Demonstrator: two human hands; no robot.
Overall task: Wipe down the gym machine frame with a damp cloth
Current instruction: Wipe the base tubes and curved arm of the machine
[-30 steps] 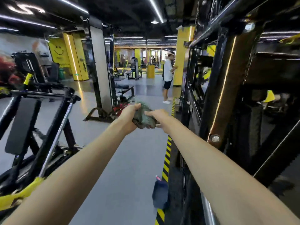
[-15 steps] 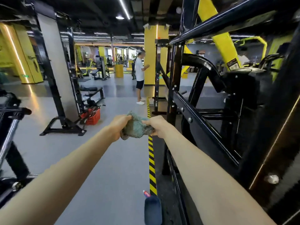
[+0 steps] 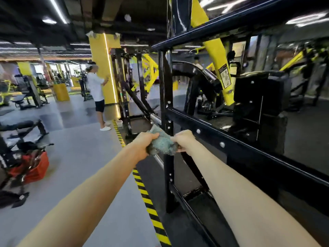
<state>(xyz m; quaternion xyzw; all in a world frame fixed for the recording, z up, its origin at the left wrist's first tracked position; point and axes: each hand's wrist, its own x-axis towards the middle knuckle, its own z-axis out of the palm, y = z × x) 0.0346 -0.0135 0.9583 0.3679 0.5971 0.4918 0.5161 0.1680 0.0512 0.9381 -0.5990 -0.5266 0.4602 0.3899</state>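
Crate: red crate [image 3: 36, 169] low on the far left, sitting on the grey floor [image 3: 80, 157] under dark gear.
Bystander: a person [image 3: 96, 90] in a white top and dark shorts, standing well back, just beside the yellow pillar [image 3: 102, 68].
Tape: yellow-and-black tape [image 3: 142, 189] runs along the floor from near the pillar's foot towards the camera, just left of the frame.
Left hand: left hand [image 3: 142, 145] stretched out front, fingers curled tight round the cloth's left end.
Cloth: teal cloth [image 3: 162, 143], bunched up and held between both hands, right in front of the post at the height where the rail joins it; whether it touches the metal, cannot tell.
Right hand: right hand [image 3: 183, 139] pinching the cloth's right end, knuckles just beside the rail.
Frame: black, glossy frame [image 3: 231, 24]; post [image 3: 166, 104] stands upright, rail [image 3: 249, 152] slopes down to the right, dotted with silver bolts.
Lever: yellow lever [image 3: 217, 56] slants behind the frame, a label stuck on it.
Pad: black pad [image 3: 258, 93] beyond the rail, far right.
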